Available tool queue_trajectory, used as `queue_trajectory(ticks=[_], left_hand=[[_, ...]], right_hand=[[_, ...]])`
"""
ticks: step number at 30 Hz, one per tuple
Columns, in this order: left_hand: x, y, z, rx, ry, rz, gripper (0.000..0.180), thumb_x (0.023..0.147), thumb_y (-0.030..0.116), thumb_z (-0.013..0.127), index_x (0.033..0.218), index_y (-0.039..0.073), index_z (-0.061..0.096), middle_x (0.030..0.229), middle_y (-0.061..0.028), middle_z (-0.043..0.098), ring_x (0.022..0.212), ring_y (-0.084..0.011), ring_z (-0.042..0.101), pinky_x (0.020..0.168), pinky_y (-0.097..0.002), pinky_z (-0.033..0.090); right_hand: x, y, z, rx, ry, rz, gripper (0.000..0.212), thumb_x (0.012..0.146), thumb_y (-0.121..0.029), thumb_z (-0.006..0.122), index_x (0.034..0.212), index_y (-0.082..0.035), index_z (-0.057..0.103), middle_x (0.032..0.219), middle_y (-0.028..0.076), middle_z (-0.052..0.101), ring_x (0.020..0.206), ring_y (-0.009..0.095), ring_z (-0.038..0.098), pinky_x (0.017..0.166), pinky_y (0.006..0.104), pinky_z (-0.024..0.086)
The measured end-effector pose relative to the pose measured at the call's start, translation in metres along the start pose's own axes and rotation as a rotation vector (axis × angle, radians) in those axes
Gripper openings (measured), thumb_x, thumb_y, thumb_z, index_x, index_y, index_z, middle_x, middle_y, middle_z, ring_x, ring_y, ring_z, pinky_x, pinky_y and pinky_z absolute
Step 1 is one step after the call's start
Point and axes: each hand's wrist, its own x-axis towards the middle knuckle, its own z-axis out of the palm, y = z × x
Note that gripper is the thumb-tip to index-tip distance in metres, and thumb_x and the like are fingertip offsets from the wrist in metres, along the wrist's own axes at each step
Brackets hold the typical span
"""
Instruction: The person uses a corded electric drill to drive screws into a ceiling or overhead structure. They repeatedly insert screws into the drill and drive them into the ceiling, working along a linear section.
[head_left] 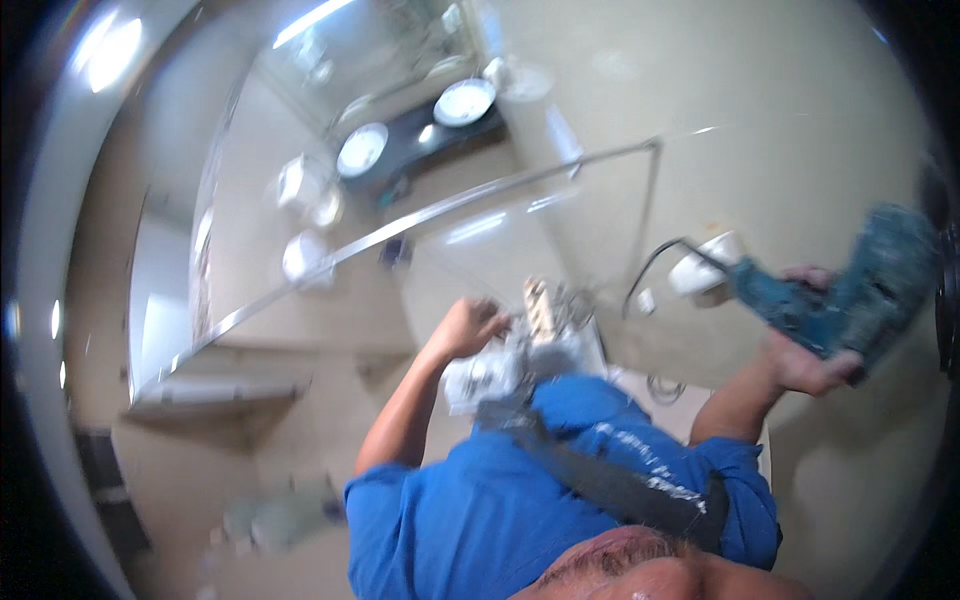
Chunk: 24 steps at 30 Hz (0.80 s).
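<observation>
My right hand (805, 362) is closed around the handle of a teal power drill (885, 285), raised at the right close to the wall. The drill's dark power cord (665, 245) curves away from the handle's end. Nothing shows in my left hand (470, 328), which is in mid-air in front of my body with its fingers loosely bent and slightly blurred. Just right of that hand, lower down, is a pale beige piece with dark holes (539, 310). Clear plastic-looking wrapping (485, 378) lies beneath it.
A glass panel with a metal rail (420, 215) runs diagonally ahead. Beyond it are two white basins (463, 102) on a dark counter (425, 150) and a white toilet (305, 258). A white rounded fixture (703, 268) is on the wall near the drill. Loose cable (665, 390) hangs below.
</observation>
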Motion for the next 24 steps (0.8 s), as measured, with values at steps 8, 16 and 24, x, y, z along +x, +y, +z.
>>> queue_trajectory(ticks=[8, 16, 24], left_hand=[[0.058, 0.191, -0.046, -0.512, -0.077, 0.488, 0.037, 0.094, 0.014, 0.077, 0.118, -0.013, 0.069, 0.101, -0.0149, 0.073, 0.088, -0.0203, 0.072, 0.083, -0.0338, 0.059], [0.068, 0.355, -0.056, -0.738, -0.365, 0.965, 0.045, 0.102, 0.022, 0.069, 0.130, -0.013, 0.062, 0.112, -0.0153, 0.070, 0.102, -0.0220, 0.070, 0.091, -0.0396, 0.059], [0.032, 0.460, -0.044, -0.923, -0.591, 1.157, 0.042, 0.109, 0.023, 0.055, 0.142, -0.002, 0.051, 0.134, -0.0189, 0.063, 0.129, -0.0307, 0.061, 0.110, -0.0516, 0.049]], right_hand=[[-0.021, 0.001, 0.007, 0.112, -0.198, 0.100, 0.076, 0.086, -0.050, 0.073, 0.136, 0.004, 0.055, 0.112, 0.022, 0.069, 0.100, 0.035, 0.070, 0.094, 0.0527, 0.057], [-0.015, -0.025, 0.007, 0.142, -0.264, 0.008, 0.071, 0.090, -0.029, 0.081, 0.145, 0.001, 0.048, 0.126, 0.022, 0.065, 0.110, 0.036, 0.070, 0.098, 0.0537, 0.058], [-0.013, -0.038, 0.010, -0.031, -0.300, -0.299, 0.067, 0.095, -0.027, 0.074, 0.149, 0.000, 0.044, 0.134, 0.022, 0.060, 0.116, 0.034, 0.067, 0.101, 0.0516, 0.057]])
